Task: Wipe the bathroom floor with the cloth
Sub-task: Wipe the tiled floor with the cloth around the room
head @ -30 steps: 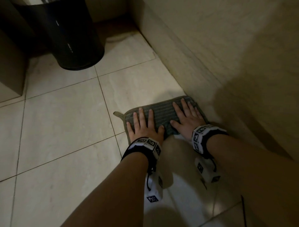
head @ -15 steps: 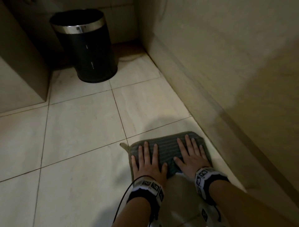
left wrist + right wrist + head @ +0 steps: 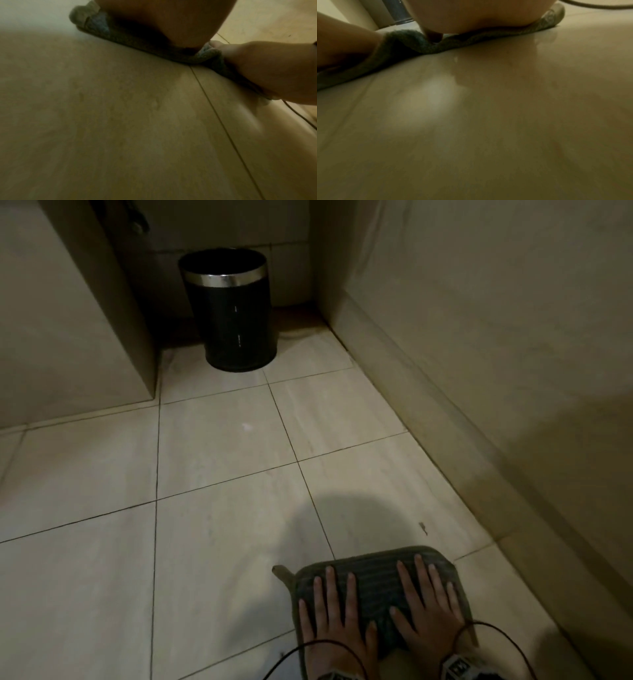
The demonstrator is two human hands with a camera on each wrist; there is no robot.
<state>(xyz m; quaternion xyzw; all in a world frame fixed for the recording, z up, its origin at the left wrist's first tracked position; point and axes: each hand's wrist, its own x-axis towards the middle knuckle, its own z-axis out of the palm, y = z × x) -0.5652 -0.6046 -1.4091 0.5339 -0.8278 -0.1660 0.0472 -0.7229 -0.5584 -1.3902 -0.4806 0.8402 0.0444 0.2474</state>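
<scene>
The grey ribbed cloth point(image 3: 376, 587) lay flat on the tiled bathroom floor point(image 3: 222, 559), close to the right-hand wall's skirting point(image 3: 479, 474). My left hand point(image 3: 337, 621) and right hand point(image 3: 428, 607) pressed it with fingers straight and spread, gripping nothing. My wrists were cut off at the frame's bottom; both wrist views were blurred. Since a second earlier, I had drawn the cloth back from the black bin point(image 3: 227, 309).
</scene>
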